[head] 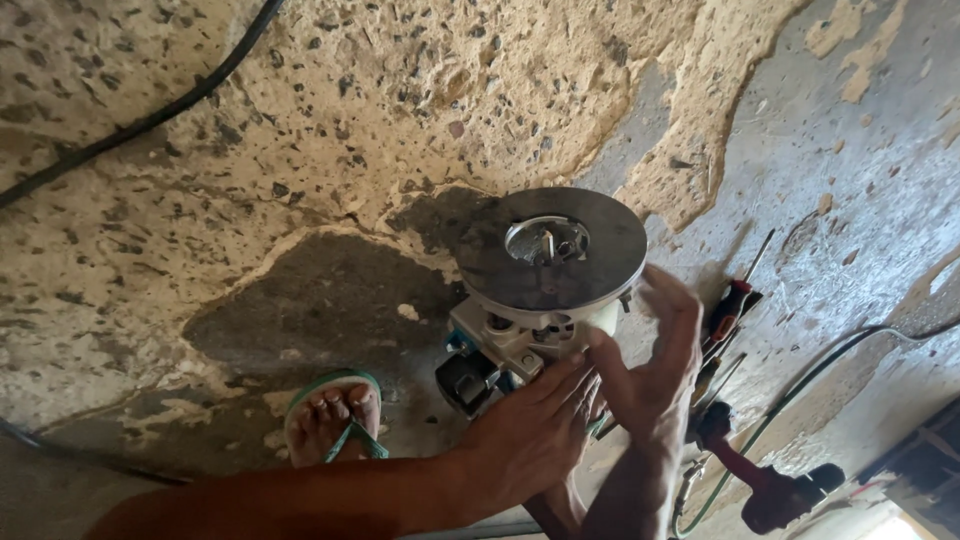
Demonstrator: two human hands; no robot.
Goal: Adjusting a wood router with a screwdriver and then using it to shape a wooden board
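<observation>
Dull grey metal disc (552, 250) above rough, flaking concrete floor (300, 150)

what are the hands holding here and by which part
Both hands hold a power tool with a round metal base plate, standing upside down on the floor. The left hand grips its lower body; the right hand steadies its side, just under the plate.

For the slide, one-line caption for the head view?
Both hands steady a power tool with a round metal base plate on cracked concrete floor.

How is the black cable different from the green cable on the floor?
The black cable is thick and dark and runs across the upper left; the green cable is thin and curves at the right, near the red tool. The black one lies far from the hands; the green passes closer. Both lie on the floor.
</observation>
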